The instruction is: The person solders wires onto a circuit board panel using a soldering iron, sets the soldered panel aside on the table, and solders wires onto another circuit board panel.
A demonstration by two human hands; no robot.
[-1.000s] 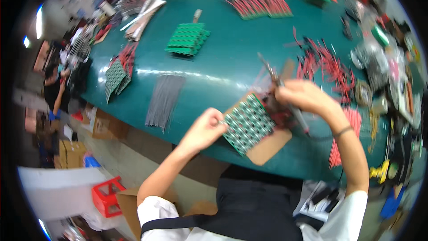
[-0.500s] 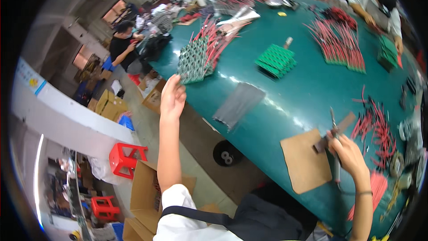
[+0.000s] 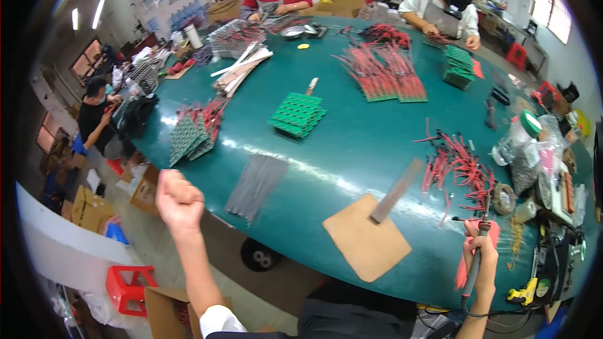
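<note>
My right hand point(image 3: 482, 254) grips a soldering iron point(image 3: 472, 275) with a grey handle, its thin tip pointing up toward a pile of short red wires point(image 3: 461, 172). Beneath that hand, partly covered, lies a flat bundle of pinkish-red strips point(image 3: 461, 270). My left hand point(image 3: 180, 201) is curled into a fist over the table's left edge, and nothing shows in it. Just beyond the fist sits a stack of green circuit boards with red wires point(image 3: 191, 135). To its right is a row of thin dark grey strips point(image 3: 256, 187).
A tan board point(image 3: 367, 242) with a brown strip point(image 3: 397, 191) across its corner lies at the near edge. Green boards point(image 3: 297, 115) and red-wired boards point(image 3: 383, 75) lie farther off. Jars, tape and tools crowd the right side. Co-workers sit across the table and at left.
My view has turned right. My right hand has moved away from the brown strip to the red strips, still holding the soldering iron. My left hand has left the board stack and closed into a fist.
</note>
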